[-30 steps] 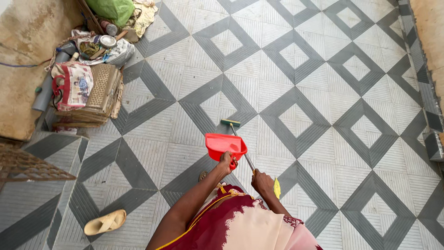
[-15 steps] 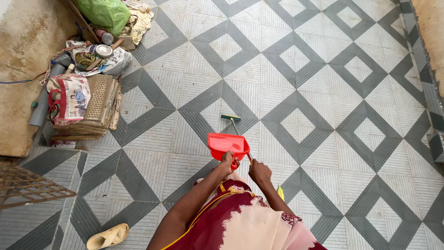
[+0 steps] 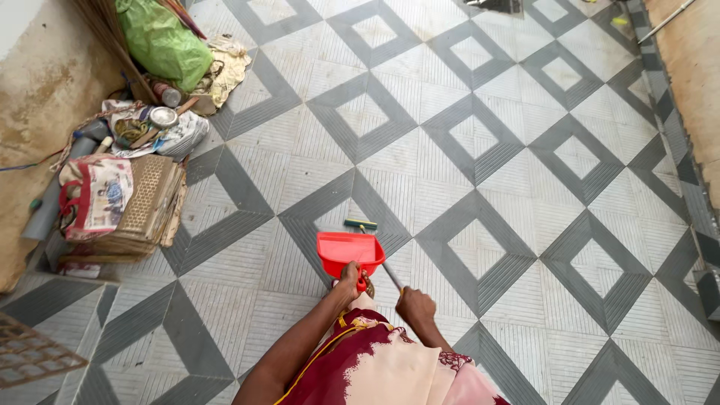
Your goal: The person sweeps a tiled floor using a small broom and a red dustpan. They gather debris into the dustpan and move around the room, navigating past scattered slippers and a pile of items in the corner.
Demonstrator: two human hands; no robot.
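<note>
Apparently left hand (image 3: 347, 274) clasps red dustpan (image 3: 349, 253); right hand (image 3: 415, 306), brush handle (image 3: 390, 276).

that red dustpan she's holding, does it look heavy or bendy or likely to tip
The red dustpan looks like thin moulded plastic, so probably light and fairly stiff. The left hand carries it by the handle alone, off the grey tiled floor, which suggests little weight. Held at one end like that, its open tray could dip forward if loaded.

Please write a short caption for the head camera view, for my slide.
Left hand holds a red dustpan, right hand a broom, over a grey patterned tile floor.
</note>
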